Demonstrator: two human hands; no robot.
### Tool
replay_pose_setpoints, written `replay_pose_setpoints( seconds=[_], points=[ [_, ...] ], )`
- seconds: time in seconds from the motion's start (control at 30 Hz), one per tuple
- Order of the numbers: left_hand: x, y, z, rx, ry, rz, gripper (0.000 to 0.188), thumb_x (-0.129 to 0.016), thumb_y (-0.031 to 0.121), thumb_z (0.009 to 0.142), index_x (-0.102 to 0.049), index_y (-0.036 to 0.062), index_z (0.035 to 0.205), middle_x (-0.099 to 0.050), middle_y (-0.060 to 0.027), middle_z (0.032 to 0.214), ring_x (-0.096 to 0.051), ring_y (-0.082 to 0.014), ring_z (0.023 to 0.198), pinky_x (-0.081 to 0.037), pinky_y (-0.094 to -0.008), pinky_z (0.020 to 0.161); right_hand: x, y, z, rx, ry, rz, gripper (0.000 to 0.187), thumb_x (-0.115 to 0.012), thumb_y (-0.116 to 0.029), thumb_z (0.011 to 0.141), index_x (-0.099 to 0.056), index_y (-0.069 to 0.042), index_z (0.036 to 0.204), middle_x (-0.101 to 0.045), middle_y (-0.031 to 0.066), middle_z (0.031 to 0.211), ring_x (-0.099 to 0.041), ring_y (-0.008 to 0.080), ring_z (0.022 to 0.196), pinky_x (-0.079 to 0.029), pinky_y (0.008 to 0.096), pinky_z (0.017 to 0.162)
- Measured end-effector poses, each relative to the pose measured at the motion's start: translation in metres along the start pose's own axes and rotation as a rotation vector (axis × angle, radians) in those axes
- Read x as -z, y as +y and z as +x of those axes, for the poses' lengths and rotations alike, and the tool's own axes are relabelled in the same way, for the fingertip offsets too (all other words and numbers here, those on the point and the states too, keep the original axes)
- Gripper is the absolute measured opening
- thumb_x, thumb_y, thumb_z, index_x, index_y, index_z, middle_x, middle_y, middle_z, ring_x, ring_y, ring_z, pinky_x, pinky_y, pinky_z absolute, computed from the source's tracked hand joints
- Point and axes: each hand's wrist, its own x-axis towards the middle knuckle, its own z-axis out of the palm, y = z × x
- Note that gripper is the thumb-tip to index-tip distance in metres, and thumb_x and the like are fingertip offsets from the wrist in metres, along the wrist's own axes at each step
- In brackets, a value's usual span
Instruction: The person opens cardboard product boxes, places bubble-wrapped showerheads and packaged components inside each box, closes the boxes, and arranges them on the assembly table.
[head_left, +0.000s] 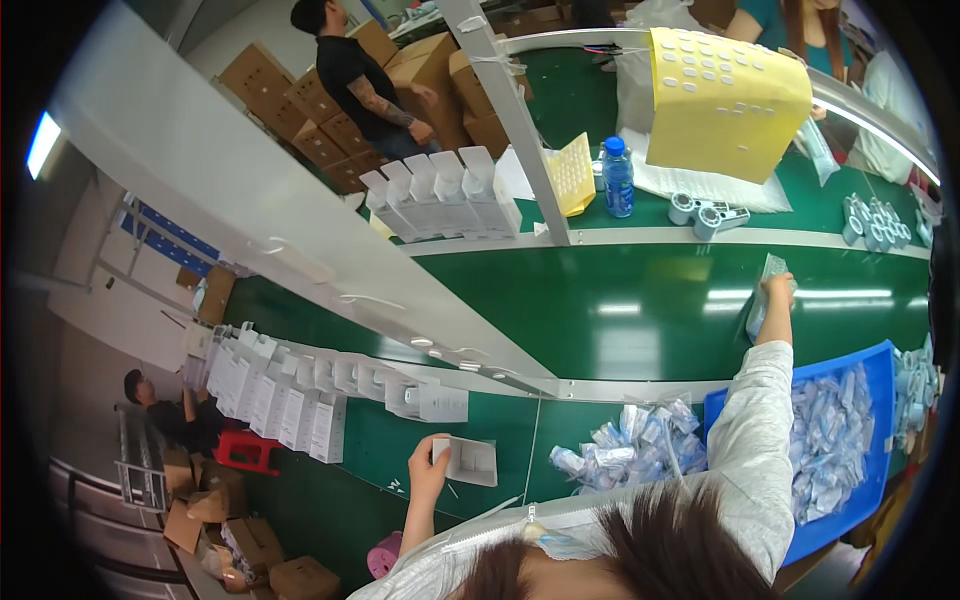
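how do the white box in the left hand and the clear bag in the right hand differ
The white box is opaque and straight-edged; the clear bag is see-through and looks soft. The box is squarish, the bag long and narrow. The box is by the near green table, the bag farther out. Both are held, by the left hand and right hand respectively.

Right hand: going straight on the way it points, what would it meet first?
The right hand would probably meet the pale rail ahead first, though its height is unclear; it might pass above.
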Motion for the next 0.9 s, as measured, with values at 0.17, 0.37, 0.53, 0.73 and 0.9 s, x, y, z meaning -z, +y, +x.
replay_pose_setpoints(
  seconds=[0.17, 0.37, 0.53, 0.73, 0.9],
  points=[
    [-0.014, 0.041, 0.001, 0.034, 0.158, -0.203, 0.038, -0.054, -0.002, 0.074, -0.049, 0.0048, 0.111, -0.059, -0.0104, 0.096, -0.057, -0.0191, 0.085, -0.044, -0.0275, 0.075, 0.026, -0.037, -0.065, 0.155, -0.015, 0.004, 0.093, -0.067, -0.027, 0.064, -0.011, -0.013, 0.137, -0.054, 0.0228, 0.11, -0.052, 0.0358, 0.104, -0.044, 0.0433, 0.086],
    [-0.005, 0.017, 0.006, -0.285, 0.089, 0.173, 0.046, -0.054, -0.002, 0.073, -0.041, 0.0037, 0.117, -0.056, -0.0115, 0.1, -0.056, -0.024, 0.088, -0.043, -0.0302, 0.078, 0.076, -0.051, -0.12, 0.523, -0.034, 0.136, 0.086, -0.064, -0.021, 0.057, -0.024, -0.013, 0.133, -0.057, 0.0221, 0.103, -0.055, 0.0334, 0.097, -0.045, 0.0388, 0.082],
    [0.0, 0.019, 0.005, -0.24, 0.085, -0.162, 0.041, -0.049, -0.005, 0.072, -0.042, 0.0007, 0.112, -0.051, -0.0156, 0.105, -0.052, -0.0283, 0.095, -0.04, -0.0335, 0.084, 0.156, -0.055, -0.246, 0.849, -0.262, 0.655, 0.073, -0.058, -0.016, 0.057, -0.035, -0.006, 0.126, -0.055, 0.0154, 0.101, -0.054, 0.0265, 0.089, -0.043, 0.0316, 0.079],
    [0.003, -0.008, 0.023, -0.263, 0.146, -0.215, 0.033, -0.041, -0.007, 0.066, -0.047, 0.0008, 0.097, -0.046, -0.016, 0.113, -0.04, -0.0293, 0.113, -0.027, -0.0328, 0.098, 0.181, -0.03, -0.43, 0.816, -0.464, 1.714, 0.053, -0.055, -0.012, 0.064, -0.044, -0.004, 0.116, -0.052, 0.0105, 0.106, -0.053, 0.0216, 0.096, -0.044, 0.0339, 0.082],
    [0.0, -0.011, 0.019, -0.323, -0.142, -0.274, 0.033, -0.047, -0.003, 0.07, -0.046, 0.0013, 0.103, -0.043, -0.0165, 0.118, -0.038, -0.0307, 0.116, -0.026, -0.0338, 0.098, 0.131, -0.018, -0.549, 0.191, -0.542, 2.189, 0.036, -0.054, -0.013, 0.071, -0.05, -0.002, 0.104, -0.051, 0.0103, 0.106, -0.053, 0.0236, 0.095, -0.045, 0.0361, 0.083]
  ],
)
